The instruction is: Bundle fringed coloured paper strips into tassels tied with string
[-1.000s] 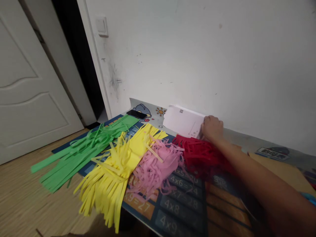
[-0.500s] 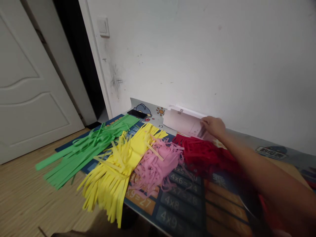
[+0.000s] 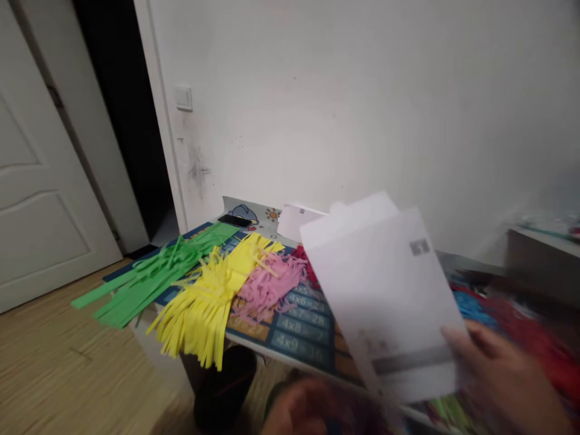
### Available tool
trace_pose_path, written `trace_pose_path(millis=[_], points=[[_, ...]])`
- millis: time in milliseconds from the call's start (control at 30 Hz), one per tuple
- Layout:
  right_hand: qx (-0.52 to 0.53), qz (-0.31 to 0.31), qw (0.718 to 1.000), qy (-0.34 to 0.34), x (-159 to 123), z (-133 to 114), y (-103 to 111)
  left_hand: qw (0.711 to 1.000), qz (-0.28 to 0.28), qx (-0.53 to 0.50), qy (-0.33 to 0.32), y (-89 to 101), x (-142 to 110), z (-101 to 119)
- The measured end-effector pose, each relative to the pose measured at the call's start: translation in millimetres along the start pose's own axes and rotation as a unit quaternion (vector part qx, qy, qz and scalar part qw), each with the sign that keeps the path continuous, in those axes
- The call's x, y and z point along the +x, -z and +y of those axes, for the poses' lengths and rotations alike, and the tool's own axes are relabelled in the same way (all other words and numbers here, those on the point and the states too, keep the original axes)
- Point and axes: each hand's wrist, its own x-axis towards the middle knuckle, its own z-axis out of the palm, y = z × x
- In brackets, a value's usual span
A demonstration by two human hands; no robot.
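My right hand [image 3: 507, 368] pinches the edge of some white paper sheets [image 3: 380, 290], held up above the table. The front sheet has a small grey printed mark near its top corner and a grey band lower down. Low in the view, my left hand [image 3: 299, 408] is blurred and partly cut off, left of the sheets, and its fingers are smeared. Beyond it, pink shredded paper strips [image 3: 272, 287] and a yellow fringed paper [image 3: 217, 296] lie on the table mat [image 3: 294, 341]. Red paper strips [image 3: 309, 266] show partly behind the sheets.
Green paper strips [image 3: 167, 272] hang over the table's left side. A black phone [image 3: 234, 220] lies at the back near more white paper [image 3: 294, 220]. A dark bin [image 3: 224, 386] stands under the front edge. A blue bundle [image 3: 473, 307] sits to the right.
My right hand has lifted white sheets from the back of the table and brought them closer. My left hand now shows at the bottom. The view has swung right.
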Motion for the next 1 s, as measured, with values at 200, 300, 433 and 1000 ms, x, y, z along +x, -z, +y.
trace_pose_path(millis=[200,300,433,1000], points=[[0.035,-0.078,0.996,0.026,-173.8,100.3,-33.5,0.973,0.209,-0.08,-0.048,-40.7,5.1,12.6],[0.019,0.002,0.998,0.054,-212.4,104.3,-36.7,0.971,0.234,-0.046,-0.014,-68.1,0.2,4.0],[-0.027,0.157,0.971,0.18,-201.9,63.6,-19.6,0.982,0.188,0.013,0.016,-98.7,-8.9,0.2],[0.05,0.102,0.932,0.346,-165.2,16.7,-23.9,0.994,0.081,0.042,0.061,-115.8,-11.5,21.9]])
